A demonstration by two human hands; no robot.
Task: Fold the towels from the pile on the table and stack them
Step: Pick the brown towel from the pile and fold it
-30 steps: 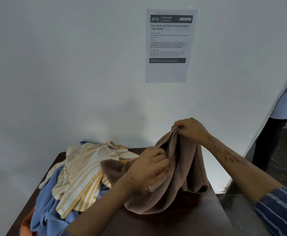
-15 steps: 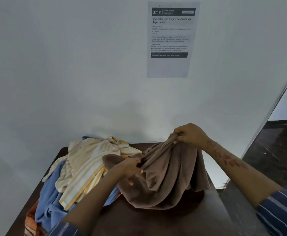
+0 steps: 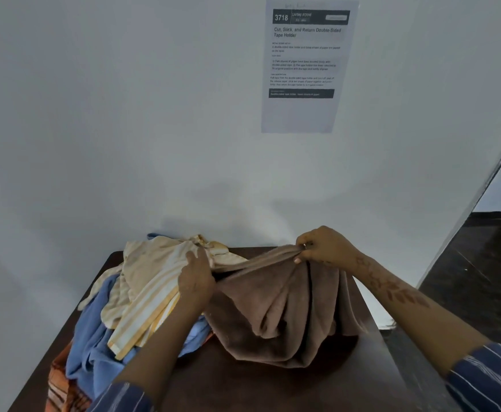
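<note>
Brown towel (image 3: 288,310) sits at lower centre-right of the frame, its top hem drawn taut between 2 hands, the rest sagging in deep pleats onto the dark table (image 3: 243,382). Right hand (image 3: 322,246) pinches 1 end of the hem between thumb and curled fingers. Left hand (image 3: 197,276) is closed on the other end, seen from the back, so the fingertips are hidden. Step in hand, as I read it: finding the 2 corners and opening the towel flat before the first fold. To do it well, work each hand out along the hem to the true corners, lift until the pleats drop free, then lay it down square. Room is tight: the pile (image 3: 142,295) of striped cream, blue and orange cloth fills the left half of the table and touches the brown towel, the wall (image 3: 124,144) stands just behind, and the table's right edge lies close beside the hanging cloth. Bare tabletop shows only along the bottom centre.
</note>
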